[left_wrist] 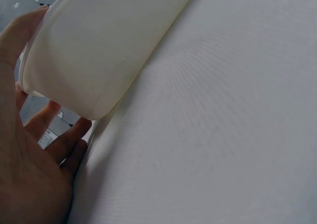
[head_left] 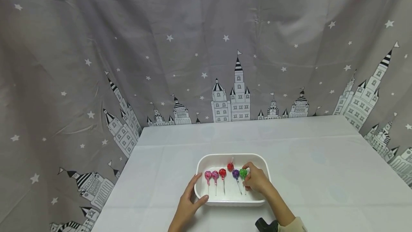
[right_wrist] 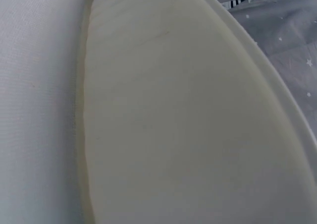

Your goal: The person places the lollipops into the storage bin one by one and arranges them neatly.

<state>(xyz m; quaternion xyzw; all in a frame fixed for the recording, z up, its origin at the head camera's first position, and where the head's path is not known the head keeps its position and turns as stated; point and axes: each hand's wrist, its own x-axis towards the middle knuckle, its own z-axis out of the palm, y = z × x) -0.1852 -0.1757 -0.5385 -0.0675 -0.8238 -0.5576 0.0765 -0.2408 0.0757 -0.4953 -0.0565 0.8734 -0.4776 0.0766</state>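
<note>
A white tray (head_left: pixel 225 202) holds several wrapped lollipops. My left hand (head_left: pixel 189 203) holds its near left corner, the thumb and fingers spread around the rim; in the left wrist view, fingertips touch the tray's outer wall (left_wrist: pixel 99 50). At the right side of the tray, my right hand (head_left: pixel 256 179) pinches a green lollipop (head_left: pixel 243 173) between thumb and fingers. Just left of that lies a purple lollipop (head_left: pixel 236 174). The right wrist view is filled by the tray's side (right_wrist: pixel 173 110), and the right hand's grip is hidden there.
Two pink lollipops (head_left: pixel 211 175) and a red lollipop (head_left: pixel 222 173) lie in a row, sticks toward me. Another red lollipop (head_left: pixel 230 167) sits farther back, stick pointing away. A white cloth covers the table (head_left: pixel 154 174); a grey castle-print curtain (head_left: pixel 193 20) hangs behind it.
</note>
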